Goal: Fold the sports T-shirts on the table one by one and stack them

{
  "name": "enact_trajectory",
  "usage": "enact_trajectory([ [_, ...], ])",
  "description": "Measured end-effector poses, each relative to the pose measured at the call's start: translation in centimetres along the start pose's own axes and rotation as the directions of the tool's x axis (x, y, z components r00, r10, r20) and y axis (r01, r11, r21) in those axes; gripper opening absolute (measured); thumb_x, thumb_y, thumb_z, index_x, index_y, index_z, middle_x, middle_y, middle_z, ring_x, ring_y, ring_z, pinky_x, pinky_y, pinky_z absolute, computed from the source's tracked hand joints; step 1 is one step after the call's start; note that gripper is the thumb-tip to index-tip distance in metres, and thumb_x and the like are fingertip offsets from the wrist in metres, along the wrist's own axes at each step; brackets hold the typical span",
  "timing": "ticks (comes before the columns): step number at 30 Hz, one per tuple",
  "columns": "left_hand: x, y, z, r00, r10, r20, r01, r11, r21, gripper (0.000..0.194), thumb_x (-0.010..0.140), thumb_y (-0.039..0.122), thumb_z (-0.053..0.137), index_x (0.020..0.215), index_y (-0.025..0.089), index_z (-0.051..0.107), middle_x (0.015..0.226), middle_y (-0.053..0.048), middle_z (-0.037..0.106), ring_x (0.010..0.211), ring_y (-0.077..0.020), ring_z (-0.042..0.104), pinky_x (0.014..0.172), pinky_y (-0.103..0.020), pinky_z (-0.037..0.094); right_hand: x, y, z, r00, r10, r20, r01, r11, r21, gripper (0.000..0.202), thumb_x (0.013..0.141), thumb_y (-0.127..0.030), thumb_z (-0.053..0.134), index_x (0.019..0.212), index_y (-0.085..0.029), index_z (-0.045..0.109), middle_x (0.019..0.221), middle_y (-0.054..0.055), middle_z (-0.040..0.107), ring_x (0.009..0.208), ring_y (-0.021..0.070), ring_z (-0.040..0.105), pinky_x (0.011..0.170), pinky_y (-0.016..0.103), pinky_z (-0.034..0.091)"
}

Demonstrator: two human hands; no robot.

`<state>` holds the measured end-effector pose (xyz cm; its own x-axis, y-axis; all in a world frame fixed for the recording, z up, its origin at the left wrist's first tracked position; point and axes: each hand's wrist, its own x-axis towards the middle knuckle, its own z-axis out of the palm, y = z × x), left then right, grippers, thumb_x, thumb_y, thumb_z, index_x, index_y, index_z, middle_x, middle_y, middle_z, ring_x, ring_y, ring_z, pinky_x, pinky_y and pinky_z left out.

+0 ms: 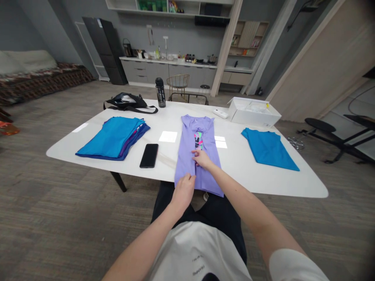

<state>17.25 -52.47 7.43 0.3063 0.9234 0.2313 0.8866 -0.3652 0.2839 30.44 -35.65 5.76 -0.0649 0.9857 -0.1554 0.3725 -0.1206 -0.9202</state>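
Observation:
A purple T-shirt [186, 150] lies lengthwise on the white table [164, 158], its sides folded inward and its lower end reaching past the table's front edge. Between the folded sides, a strip of bright multicoloured print [199, 140] shows. My left hand [184, 190] is closed on the edge of the left fold near the bottom of the shirt. Farther up, my right hand [202, 159] has its thumb and finger closed on the same fold's edge beside the print; its other fingers are partly hidden.
Left of the shirt are a black phone [149, 155] and a pile of folded blue garments [113, 136]. A folded blue shirt [269, 149] lies to the right. Behind stand a black bag [129, 101], a dark bottle [160, 93] and a white box [253, 112].

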Motion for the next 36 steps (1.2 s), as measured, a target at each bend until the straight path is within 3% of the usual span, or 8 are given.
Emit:
enact_trajectory([
  [3,-0.7,0.2,1.2,0.997,0.073,0.032,-0.072,0.996,-0.046,0.023,0.098,0.013,0.050,0.114,0.021,0.065,0.094,-0.005,0.065,0.088,-0.0206,0.064,0.083,-0.035,0.050,0.0,1.6,-0.2,1.000,-0.009,-0.029,0.007,0.998,-0.060,0.033,0.068,-0.002,0.060,0.097,-0.017,0.068,0.066,-0.005,0.057,0.046,0.0097,0.052,0.046,0.022,0.045],
  [9,-1.3,0.9,1.5,0.977,0.187,-0.105,-0.189,0.982,-0.006,0.023,0.099,0.015,0.049,0.117,0.020,0.063,0.095,-0.005,0.065,0.094,-0.0226,0.061,0.093,-0.044,0.045,-0.1,2.1,-1.5,0.981,-0.151,-0.124,0.125,0.973,-0.195,0.016,0.072,-0.014,0.061,0.084,-0.018,0.070,0.065,-0.003,0.060,0.064,0.0140,0.057,0.065,0.024,0.045],
  [14,-1.3,1.2,2.3,0.958,0.279,-0.072,-0.281,0.960,-0.014,0.029,0.096,0.009,0.050,0.121,0.019,0.062,0.096,-0.005,0.064,0.088,-0.0206,0.060,0.088,-0.039,0.049,-0.6,2.4,-2.6,0.981,-0.178,-0.074,0.150,0.947,-0.284,0.014,0.076,-0.018,0.059,0.080,-0.018,0.072,0.064,-0.001,0.064,0.063,0.0143,0.057,0.064,0.025,0.041],
  [19,-1.5,1.6,2.9,0.957,0.272,-0.097,-0.278,0.958,-0.062,0.033,0.098,0.009,0.048,0.128,0.018,0.059,0.107,-0.008,0.065,0.094,-0.0213,0.060,0.087,-0.038,0.051,-1.1,2.0,-3.3,0.972,-0.221,-0.081,0.183,0.926,-0.330,0.011,0.076,-0.015,0.058,0.079,-0.019,0.067,0.065,-0.002,0.063,0.063,0.0149,0.057,0.063,0.024,0.040],
  [22,-1.6,1.6,3.2,0.959,0.273,-0.074,-0.279,0.957,-0.078,0.032,0.097,0.008,0.049,0.127,0.017,0.059,0.108,-0.009,0.067,0.095,-0.0219,0.061,0.087,-0.039,0.053,-1.5,1.8,-3.6,0.976,-0.214,-0.026,0.188,0.904,-0.384,0.011,0.075,-0.010,0.058,0.076,-0.019,0.064,0.069,0.000,0.065,0.066,0.0161,0.058,0.065,0.026,0.042],
  [28,-2.4,0.1,2.8,0.907,0.419,-0.027,-0.418,0.893,-0.165,0.023,0.100,0.016,0.049,0.116,0.019,0.064,0.097,-0.006,0.069,0.089,-0.0200,0.065,0.082,-0.037,0.054,-3.5,2.1,-4.5,0.956,-0.289,0.049,0.259,0.757,-0.599,0.014,0.085,-0.014,0.060,0.096,-0.020,0.066,0.083,0.002,0.066,0.076,0.0185,0.061,0.074,0.029,0.046],
  [32,-1.5,-1.0,2.6,0.932,0.345,-0.106,-0.357,0.926,-0.120,0.033,0.100,0.013,0.045,0.129,0.017,0.060,0.124,-0.012,0.067,0.114,-0.0230,0.063,0.100,-0.041,0.051,-5.8,2.6,-5.2,0.904,-0.421,0.074,0.339,0.602,-0.723,0.020,0.096,-0.030,0.058,0.113,-0.021,0.064,0.111,0.010,0.066,0.102,0.0240,0.062,0.090,0.035,0.047],
  [36,0.4,-1.4,3.5,0.958,0.280,-0.063,-0.280,0.960,0.009,0.042,0.102,0.023,0.046,0.142,0.014,0.053,0.144,-0.015,0.057,0.136,-0.0275,0.051,0.115,-0.048,0.040,-8.0,3.5,-5.2,0.866,-0.466,0.180,0.417,0.477,-0.774,0.032,0.101,-0.033,0.053,0.129,-0.021,0.061,0.139,0.014,0.058,0.129,0.0283,0.052,0.107,0.044,0.039],
])
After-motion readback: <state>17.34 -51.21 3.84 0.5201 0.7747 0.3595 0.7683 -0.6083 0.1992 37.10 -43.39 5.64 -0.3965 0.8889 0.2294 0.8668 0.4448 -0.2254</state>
